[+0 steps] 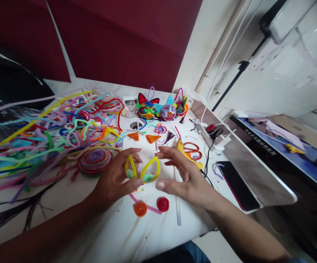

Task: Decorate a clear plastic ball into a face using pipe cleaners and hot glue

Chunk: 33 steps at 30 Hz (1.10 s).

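Observation:
My left hand (117, 177) pinches a yellow pipe-cleaner piece (143, 171) shaped as two loops with pale green pompoms at their bases. My right hand (184, 175) hovers just right of it, fingers spread and holding nothing. Below the hands lie an orange coiled disc (140, 208), a red coiled disc (163, 204) and a pink pipe-cleaner strand (153, 209) on the white table (114, 233).
A large tangle of coloured pipe cleaners (51, 131) covers the table's left. Finished coiled figures (161, 107) stand at the back. A yellow glue gun (185, 153), orange scissors (192, 149), a power strip (215, 137) and a phone (236, 184) lie to the right.

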{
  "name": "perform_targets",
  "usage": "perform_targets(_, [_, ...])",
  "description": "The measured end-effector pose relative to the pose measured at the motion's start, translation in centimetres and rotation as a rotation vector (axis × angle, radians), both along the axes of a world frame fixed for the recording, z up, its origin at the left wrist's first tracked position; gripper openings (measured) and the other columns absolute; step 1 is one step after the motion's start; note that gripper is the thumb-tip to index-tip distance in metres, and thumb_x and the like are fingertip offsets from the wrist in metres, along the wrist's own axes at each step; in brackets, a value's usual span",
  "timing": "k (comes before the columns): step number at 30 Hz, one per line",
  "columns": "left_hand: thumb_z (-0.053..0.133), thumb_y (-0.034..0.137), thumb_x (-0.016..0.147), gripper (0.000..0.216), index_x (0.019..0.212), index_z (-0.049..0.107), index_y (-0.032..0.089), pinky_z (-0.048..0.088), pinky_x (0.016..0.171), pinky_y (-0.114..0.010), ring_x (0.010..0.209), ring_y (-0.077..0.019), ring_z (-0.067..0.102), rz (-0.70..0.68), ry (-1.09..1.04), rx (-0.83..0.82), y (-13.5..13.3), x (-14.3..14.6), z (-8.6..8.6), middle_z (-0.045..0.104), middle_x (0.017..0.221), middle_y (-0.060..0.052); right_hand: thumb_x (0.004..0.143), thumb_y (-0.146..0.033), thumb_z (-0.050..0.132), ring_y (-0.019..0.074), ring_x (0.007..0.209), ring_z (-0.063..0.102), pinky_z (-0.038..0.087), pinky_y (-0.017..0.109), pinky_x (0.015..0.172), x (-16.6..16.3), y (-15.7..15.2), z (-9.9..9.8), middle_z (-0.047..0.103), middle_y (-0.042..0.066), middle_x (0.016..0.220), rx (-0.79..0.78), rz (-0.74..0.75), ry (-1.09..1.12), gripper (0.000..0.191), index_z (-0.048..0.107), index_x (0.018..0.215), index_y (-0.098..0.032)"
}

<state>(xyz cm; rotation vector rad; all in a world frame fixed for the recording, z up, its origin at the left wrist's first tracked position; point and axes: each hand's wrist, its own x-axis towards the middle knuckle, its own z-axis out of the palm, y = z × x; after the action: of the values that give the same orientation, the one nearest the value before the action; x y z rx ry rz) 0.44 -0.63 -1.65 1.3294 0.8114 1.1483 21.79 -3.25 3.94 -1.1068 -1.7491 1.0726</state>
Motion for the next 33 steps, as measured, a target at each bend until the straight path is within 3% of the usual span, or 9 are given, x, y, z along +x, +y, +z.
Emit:
perform_targets(4, [0.075, 0.029, 0.073, 0.055, 0.123, 0.053, 0.033, 0.053, 0.081, -0.029, 0.097, -0.0193, 0.057, -0.066, -0.017, 0.049, -0.1, -0.1, -0.3, 0.054, 0.11, -0.004, 0.066, -0.035, 0.083, 0.021, 0.11, 0.055, 0.042, 0.042, 0.101, -1.6, 0.7, -0.7, 0.058, 0.006, 0.114, -0.09, -0.005, 0.146, 0.07, 0.049, 0.126, -0.022])
perform_targets(13, [0.078, 0.022, 0.069, 0.061, 0.124, 0.054, 0.031, 0.053, 0.084, -0.031, 0.099, -0.0222, 0.06, -0.034, -0.012, -0.032, -0.3, -0.1, -0.3, 0.057, 0.109, -0.004, 0.06, -0.036, 0.087, 0.0128, 0.071, 0.059, 0.051, 0.028, 0.068, -2.3, 1.5, -0.9, 0.057, -0.005, 0.075, -0.256, 0.022, 0.346, 0.061, 0.055, 0.111, -0.024])
perform_targets(21, [0.079, 0.023, 0.066, 0.064, 0.125, 0.055, 0.03, 0.053, 0.083, -0.032, 0.097, -0.0236, 0.062, 0.012, 0.034, -0.022, -0.6, 0.1, -0.9, 0.06, 0.107, -0.005, 0.059, -0.031, 0.088, 0.0114, 0.066, 0.061, 0.051, 0.025, 0.064, -2.3, 1.7, -1.6, 0.058, -0.007, 0.071, -0.306, -0.008, 0.387, 0.066, 0.051, 0.113, -0.024])
perform_targets(25, [0.078, 0.021, 0.068, 0.064, 0.126, 0.055, 0.033, 0.054, 0.08, -0.031, 0.095, -0.0224, 0.062, -0.031, 0.053, -0.008, -0.2, 0.0, -1.3, 0.059, 0.106, -0.004, 0.058, -0.03, 0.089, 0.0116, 0.067, 0.061, 0.051, 0.024, 0.063, -2.1, 2.0, -2.1, 0.059, -0.007, 0.072, -0.341, 0.006, 0.417, 0.066, 0.049, 0.111, -0.025])
perform_targets(33, [0.077, 0.029, 0.069, 0.059, 0.124, 0.057, 0.034, 0.053, 0.072, -0.027, 0.086, -0.019, 0.061, 0.013, -0.028, -0.105, 0.5, 0.0, -1.3, 0.059, 0.102, -0.003, 0.066, -0.036, 0.084, 0.0118, 0.075, 0.063, 0.053, 0.027, 0.073, -1.6, 2.4, -2.2, 0.062, -0.005, 0.079, -0.409, 0.079, 0.498, 0.061, 0.048, 0.113, -0.025])
